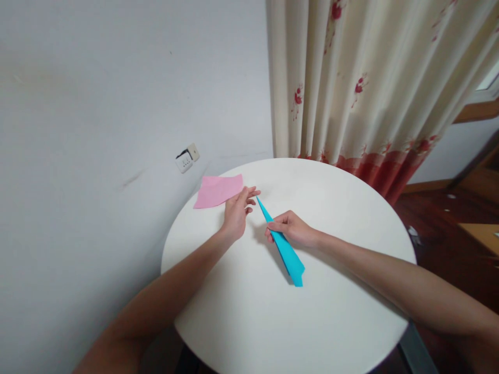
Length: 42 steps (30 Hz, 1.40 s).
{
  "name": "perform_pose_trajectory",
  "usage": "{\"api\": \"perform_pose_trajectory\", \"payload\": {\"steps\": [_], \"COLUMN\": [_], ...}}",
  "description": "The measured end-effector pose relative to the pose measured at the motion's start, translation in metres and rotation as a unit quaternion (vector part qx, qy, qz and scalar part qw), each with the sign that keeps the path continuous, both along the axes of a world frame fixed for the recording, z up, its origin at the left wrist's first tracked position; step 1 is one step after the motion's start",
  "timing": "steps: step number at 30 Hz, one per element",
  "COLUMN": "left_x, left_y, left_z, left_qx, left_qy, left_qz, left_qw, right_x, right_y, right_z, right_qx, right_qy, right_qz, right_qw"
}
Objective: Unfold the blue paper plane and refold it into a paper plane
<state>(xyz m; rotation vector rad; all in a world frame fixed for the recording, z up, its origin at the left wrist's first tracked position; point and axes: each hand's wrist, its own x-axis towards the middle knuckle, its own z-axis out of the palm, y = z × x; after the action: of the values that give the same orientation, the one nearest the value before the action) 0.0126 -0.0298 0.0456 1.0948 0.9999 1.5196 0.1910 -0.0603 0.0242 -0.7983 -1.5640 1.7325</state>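
A blue folded paper plane (287, 255), long and narrow, is pinched in my right hand (290, 228) between thumb and fingers near its middle. Its sharp tip points up and to the left, and its wider tail end comes down toward me. My left hand (237, 212) is beside the tip with its fingers stretched out and apart, holding nothing. Whether a fingertip touches the tip I cannot tell. Just behind my left hand, a pink sheet of paper (219, 191) lies near the table's far left edge, its near right corner partly covered by the hand.
The round white table (343, 311) stands close to a pale wall (117, 104) with a power socket (184, 162). A cream curtain with red flowers (351, 88) hangs behind it. At the right are a dark reddish floor (432, 218) and a wooden piece of furniture (483, 236).
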Motion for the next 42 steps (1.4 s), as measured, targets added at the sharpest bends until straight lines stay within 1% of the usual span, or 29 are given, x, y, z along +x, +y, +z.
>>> {"api": "perform_pose_trajectory", "payload": {"steps": [2,5,7,9,10,12,16,18,20,22,23,27,29,31,36,42], "left_x": [0.005,0.012,0.015,0.015,0.015,0.014,0.015,0.016,0.017,0.017,0.017,0.014,0.012,0.01,0.007,-0.002], "left_y": [-0.004,-0.011,-0.014,-0.015,-0.015,-0.014,-0.013,-0.014,-0.014,-0.015,-0.015,-0.014,-0.013,-0.011,-0.008,0.001], "left_z": [-0.004,-0.011,-0.016,-0.019,-0.02,-0.02,-0.018,-0.016,-0.015,-0.014,-0.014,-0.015,-0.015,-0.014,-0.008,-0.006], "left_qx": [-0.028,-0.043,-0.047,-0.044,-0.04,-0.03,-0.004,0.002,0.002,0.0,-0.005,-0.037,-0.046,-0.047,-0.017,-0.01], "left_qy": [0.016,0.059,0.082,0.093,0.097,0.103,0.117,0.129,0.142,0.141,0.137,0.127,0.126,0.133,0.192,0.212], "left_qz": [-0.08,-0.203,-0.259,-0.287,-0.289,-0.271,-0.195,-0.16,-0.139,-0.139,-0.154,-0.243,-0.25,-0.234,-0.189,-0.116], "left_qw": [0.996,0.976,0.961,0.953,0.952,0.956,0.974,0.979,0.98,0.98,0.979,0.961,0.959,0.962,0.963,0.97], "right_x": [0.001,0.003,0.004,0.003,0.003,0.002,0.0,0.0,0.0,0.0,0.0,0.0,-0.001,-0.001,0.002,0.006], "right_y": [0.001,0.005,0.007,0.008,0.008,0.007,0.007,0.008,0.01,0.011,0.012,0.012,0.012,0.012,0.014,0.016], "right_z": [0.001,0.002,0.002,0.001,0.0,-0.002,-0.006,-0.009,-0.011,-0.011,-0.012,-0.011,-0.012,-0.013,-0.015,-0.014], "right_qx": [0.012,0.043,0.066,0.085,0.088,0.083,0.061,0.053,0.043,0.034,0.029,0.006,0.0,0.01,0.06,0.062], "right_qy": [0.004,0.013,0.012,0.01,0.009,-0.001,-0.04,-0.036,-0.022,-0.008,-0.001,0.036,0.049,0.039,-0.039,-0.096], "right_qz": [-0.018,-0.034,-0.038,-0.043,-0.046,-0.051,-0.075,-0.08,-0.079,-0.077,-0.073,-0.054,-0.05,-0.052,-0.074,-0.063], "right_qw": [1.0,0.998,0.997,0.995,0.995,0.995,0.995,0.995,0.996,0.996,0.997,0.998,0.998,0.998,0.995,0.991]}}
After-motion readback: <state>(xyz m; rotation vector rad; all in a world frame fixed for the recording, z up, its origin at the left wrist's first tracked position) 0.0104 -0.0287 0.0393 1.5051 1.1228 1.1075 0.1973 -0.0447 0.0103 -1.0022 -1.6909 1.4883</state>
